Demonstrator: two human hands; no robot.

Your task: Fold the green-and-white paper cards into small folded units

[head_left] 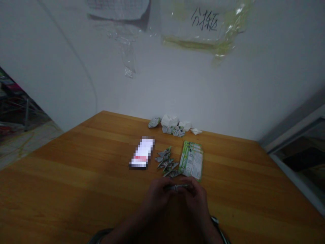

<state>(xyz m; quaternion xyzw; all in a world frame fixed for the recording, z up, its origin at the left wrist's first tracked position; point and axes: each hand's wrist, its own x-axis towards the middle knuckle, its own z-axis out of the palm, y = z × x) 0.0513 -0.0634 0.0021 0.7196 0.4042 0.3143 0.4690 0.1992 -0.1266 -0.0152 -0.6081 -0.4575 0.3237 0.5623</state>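
Note:
Between the fingertips of my left hand and my right hand is a small folded paper piece, gripped from both sides. Its exact shape is partly hidden by the fingers, which are closed on it. Just beyond my hands lies a cluster of several folded paper pieces, printed grey and green with pointed ends. To the right of that cluster is an overlapping stack of printed green-and-white sheets.
A phone with a lit, blurred-out screen lies left of the folded pieces. Crumpled white paper and a grey printed paper lump sit by the wall. The wooden table meets a wall with taped-up papers.

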